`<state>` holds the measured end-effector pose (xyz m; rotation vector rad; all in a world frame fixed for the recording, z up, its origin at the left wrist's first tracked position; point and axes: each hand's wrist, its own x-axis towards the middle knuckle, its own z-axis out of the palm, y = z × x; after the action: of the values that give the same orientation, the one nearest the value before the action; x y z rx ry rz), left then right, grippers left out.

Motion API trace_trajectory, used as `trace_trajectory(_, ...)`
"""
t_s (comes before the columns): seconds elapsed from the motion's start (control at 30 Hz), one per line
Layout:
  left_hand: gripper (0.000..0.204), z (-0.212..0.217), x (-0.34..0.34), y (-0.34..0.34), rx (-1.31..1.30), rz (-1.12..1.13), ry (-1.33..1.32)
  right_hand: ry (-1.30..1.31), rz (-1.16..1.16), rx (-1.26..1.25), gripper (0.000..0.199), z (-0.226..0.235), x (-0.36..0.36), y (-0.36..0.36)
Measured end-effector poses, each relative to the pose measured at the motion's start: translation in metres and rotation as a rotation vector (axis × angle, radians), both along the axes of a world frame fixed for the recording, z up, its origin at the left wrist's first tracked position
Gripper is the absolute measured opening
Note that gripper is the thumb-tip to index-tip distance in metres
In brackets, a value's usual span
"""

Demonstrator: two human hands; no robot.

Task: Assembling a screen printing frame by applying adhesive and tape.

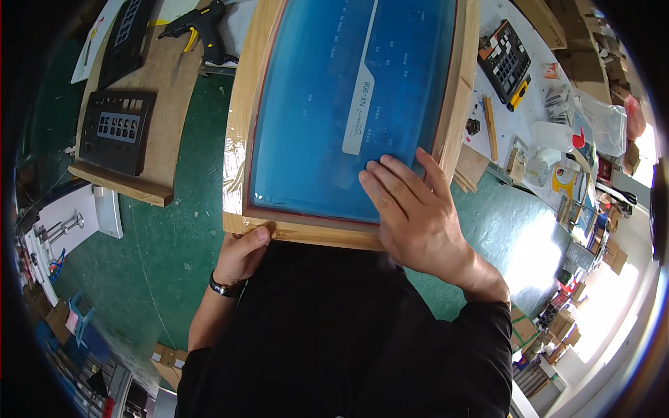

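A wooden-framed printing screen (241,118) with a blue mesh (313,104) fills the middle of the view, its near edge resting against my black shirt. My left hand (240,254) grips the frame's near left corner, thumb on top of the wood. My right hand (411,209) lies flat on the lower right of the blue mesh and over the frame's near rail, fingers spread. A pale strip shape shows in the mesh beside my right fingers.
A wooden board (164,90) at the left carries black panels (117,129) and a black glue gun (202,28). The green floor (167,251) lies below. A cluttered white table (536,97) with tools and bottles stands at the right; cardboard boxes sit lower right.
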<state>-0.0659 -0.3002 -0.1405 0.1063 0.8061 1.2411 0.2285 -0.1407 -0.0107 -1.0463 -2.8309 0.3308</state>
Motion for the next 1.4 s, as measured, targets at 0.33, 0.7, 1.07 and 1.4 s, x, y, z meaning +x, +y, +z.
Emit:
trace_trajectory(0.33, 0.066, 0.011, 0.001, 0.006, -0.002, 0.014, -0.001, -0.026, -0.014, 0.056, 0.052, -0.012, 0.004, -0.003)
trace_trajectory(0.7, 0.069, 0.012, 0.003, 0.007, 0.019, 0.050, -0.033, 0.027, -0.018, 0.039, 0.054, -0.016, 0.004, -0.003)
trace_trajectory(1.07, 0.064, 0.001, -0.003, 0.002, 0.024, 0.021, -0.031, 0.039, -0.011, 0.075, 0.052, -0.017, 0.001, -0.002)
trace_trajectory(1.4, 0.066, -0.011, -0.018, 0.003, -0.049, 0.223, -0.215, 0.622, -0.311, 0.179, 0.040, -0.023, 0.071, 0.012)
